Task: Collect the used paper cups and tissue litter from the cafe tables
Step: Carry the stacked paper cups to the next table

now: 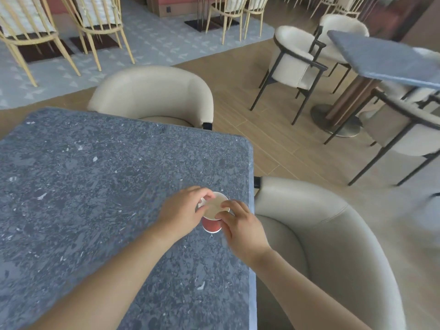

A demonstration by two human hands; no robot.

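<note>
Left hand (183, 209), right hand (241, 226), apparently around cup (211, 226)

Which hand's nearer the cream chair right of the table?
Right. The right hand holds the paper cup by the right edge of the table, next to the cream chair. The left hand holds the cup's other side, further in over the table.

Cafe seating area, stone-topped tables (95, 186), cushioned armchairs (152, 91), wooden spindle chairs (100, 27)

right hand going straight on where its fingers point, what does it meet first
The red paper cup: the right hand seems to have fingertips already at its rim, with the left hand just beyond.
</note>
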